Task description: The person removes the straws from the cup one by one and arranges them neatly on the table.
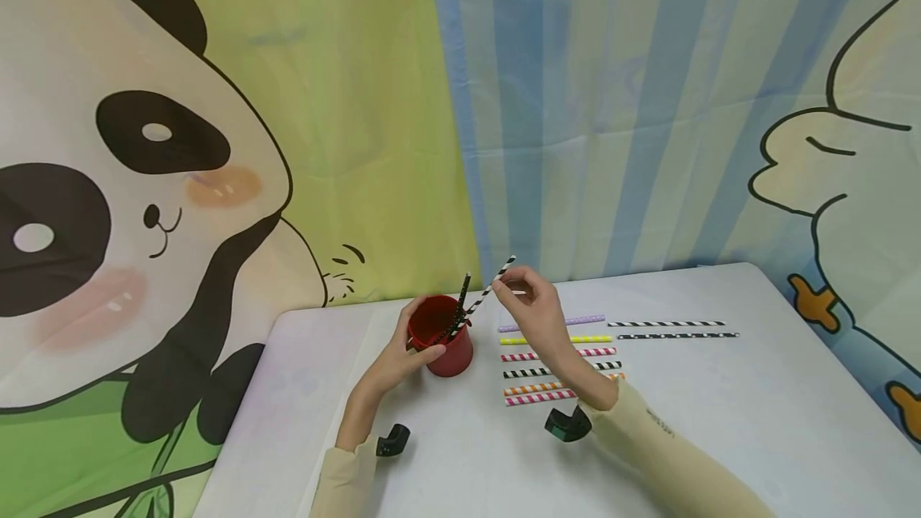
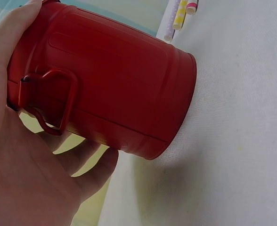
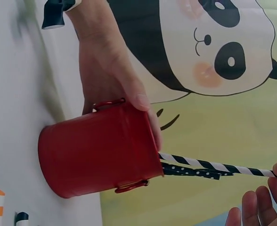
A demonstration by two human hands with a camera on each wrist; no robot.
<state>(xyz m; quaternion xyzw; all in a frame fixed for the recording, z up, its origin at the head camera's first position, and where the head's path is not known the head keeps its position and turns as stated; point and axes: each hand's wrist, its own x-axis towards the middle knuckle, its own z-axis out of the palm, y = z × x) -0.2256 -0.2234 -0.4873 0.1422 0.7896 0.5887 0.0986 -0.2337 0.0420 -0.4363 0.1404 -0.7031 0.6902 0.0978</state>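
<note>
Head view: left hand grips red bucket, right hand pinches striped straw, lower end hidden

From head height we look forward and down across the white table, its far edge at twelve o'clock. Our left wrist view sits very close to the small red ribbed metal bucket, filling the frame. Our right wrist view, turned sideways, shares that bucket from slightly farther.
</note>
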